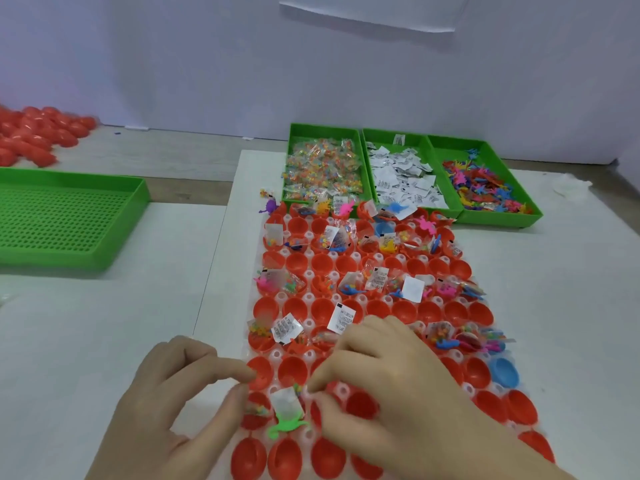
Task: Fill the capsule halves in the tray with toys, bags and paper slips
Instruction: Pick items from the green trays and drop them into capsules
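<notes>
Red capsule half [257,415]: near-left of tray [277,355], just left of the slip.
Paper slip [286,403]: standing over green toy [284,426], between both grips.
Left grip [180,393]: thumb and forefinger nearly meeting; hold unclear.
Right grip [388,382]: fingertips curled at slip's right edge; pinch unconfirmed.
Nearer grip: right, by judgement.

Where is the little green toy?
The green toy lies low in the middle of the head view, between the left hand and the right hand, just below a white paper slip.
</notes>
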